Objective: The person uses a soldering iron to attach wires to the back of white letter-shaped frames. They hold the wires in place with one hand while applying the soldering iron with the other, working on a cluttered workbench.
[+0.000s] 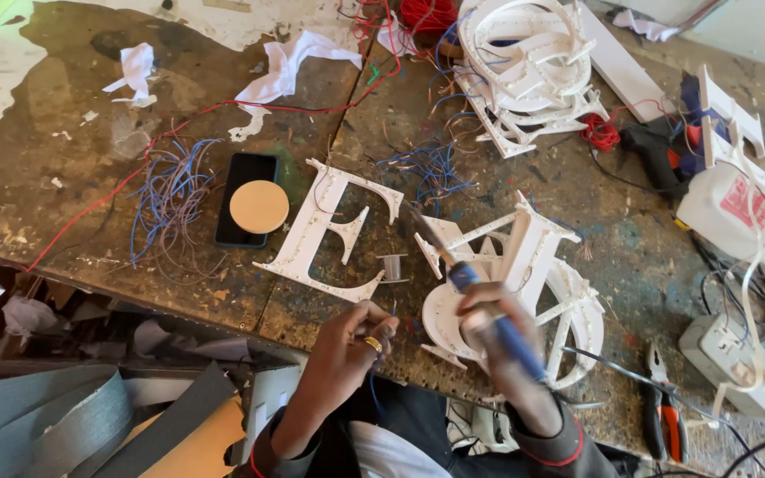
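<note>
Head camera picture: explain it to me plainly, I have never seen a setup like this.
One camera on a person's head looks down at their two bare hands over a stained workbench. The right hand holds a blue-handled soldering tool, blurred. The left hand pinches a thin blue wire. On the bench lie a white letter E, stacked white letters, loose blue wires, a phone under a round disc, pliers and a glue gun.

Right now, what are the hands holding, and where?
The right hand grips a blue-handled soldering iron around its handle. The left hand pinches a thin wire at its fingertips.
</note>
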